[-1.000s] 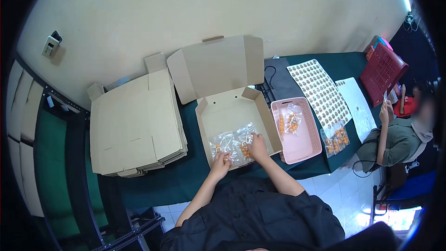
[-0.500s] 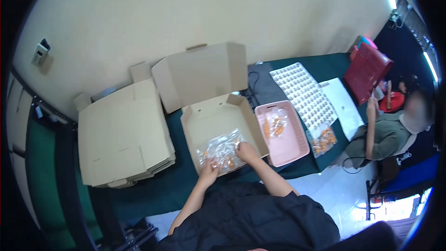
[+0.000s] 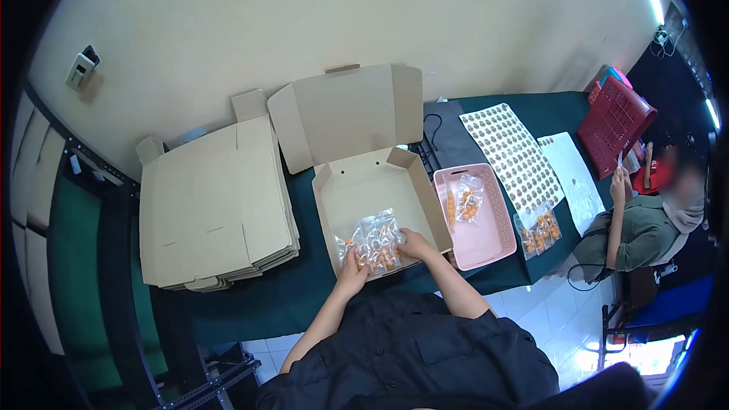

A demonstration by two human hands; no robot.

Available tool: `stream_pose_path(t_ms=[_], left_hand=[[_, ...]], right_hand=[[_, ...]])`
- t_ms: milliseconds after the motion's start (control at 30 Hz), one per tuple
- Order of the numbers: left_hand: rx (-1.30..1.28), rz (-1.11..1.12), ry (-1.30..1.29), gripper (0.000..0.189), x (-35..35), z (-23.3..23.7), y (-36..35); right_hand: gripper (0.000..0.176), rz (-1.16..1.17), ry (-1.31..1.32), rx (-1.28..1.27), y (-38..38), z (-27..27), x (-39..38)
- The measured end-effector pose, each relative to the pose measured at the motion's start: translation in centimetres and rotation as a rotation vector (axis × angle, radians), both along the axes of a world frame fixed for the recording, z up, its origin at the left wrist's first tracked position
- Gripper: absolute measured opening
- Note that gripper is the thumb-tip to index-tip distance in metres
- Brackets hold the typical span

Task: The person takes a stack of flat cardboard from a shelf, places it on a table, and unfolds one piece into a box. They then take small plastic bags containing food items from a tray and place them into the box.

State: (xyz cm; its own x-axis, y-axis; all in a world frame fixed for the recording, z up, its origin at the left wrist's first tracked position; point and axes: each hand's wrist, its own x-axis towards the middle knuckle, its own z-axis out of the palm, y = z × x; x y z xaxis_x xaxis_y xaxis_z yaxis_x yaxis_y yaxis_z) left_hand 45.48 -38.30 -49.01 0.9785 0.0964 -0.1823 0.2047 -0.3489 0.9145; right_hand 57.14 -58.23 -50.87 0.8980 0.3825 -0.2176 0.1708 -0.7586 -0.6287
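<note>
An unfolded cardboard box [image 3: 364,178] lies in front of me with its lid raised against the wall. At its near edge are clear plastic bags [image 3: 378,237] of small orange pieces, lying side by side and overlapping. My left hand [image 3: 351,275] is closed on the lower left of these bags, its fingertips on the plastic. On their right side, my right hand [image 3: 414,245] grips the bag edge beside the box's near right corner. Exactly which bags each hand pinches is partly hidden.
Flattened cardboard boxes [image 3: 213,205] are stacked on the left. Right of the box stands a pink basket [image 3: 486,239] holding bagged orange pieces. Further right are a sticker sheet [image 3: 512,152], more filled bags [image 3: 540,234], a red basket [image 3: 616,125] and a seated person [image 3: 645,220].
The bags in the box lie flatter and more evenly side by side. My right hand has shifted slightly along their right edge. The whole view has moved a little.
</note>
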Motion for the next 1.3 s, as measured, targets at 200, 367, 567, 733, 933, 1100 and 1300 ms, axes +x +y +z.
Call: stream_pose_path(t_ms=[200,367,567,733,933,1100,1300], left_hand=[[-0.06,-0.091,0.076,0.058,0.2,0.6,0.3],[-0.176,-0.103,0.15,0.055,0.5,-0.5,0.6],[-0.033,-0.087,0.112,0.054,0.2,0.8,0.2],[0.007,-0.078,0.086,0.052,-0.1,2.2,0.1],[0.011,-0.045,0.063,0.049,-0.4,2.6,-0.2],[0.054,-0.051,0.034,0.047,-0.5,2.8,0.2],[0.037,-0.039,0.072,0.045,-0.5,4.0,-0.4]], right_hand=[[0.054,0.045,0.299,-0.231,0.2,3.9,0.4],[0.04,-0.105,0.254,-0.432,0.9,7.7,-1.4],[0.038,0.102,0.013,-0.078,1.4,5.5,-1.6],[0.036,0.154,0.043,-0.057,1.3,4.6,-1.8],[0.027,-0.238,-0.553,0.166,0.1,8.6,-0.1],[0.03,-0.393,-0.508,-0.254,-4.0,7.9,2.8],[0.03,-0.393,-0.313,0.222,-5.4,6.2,2.3]])
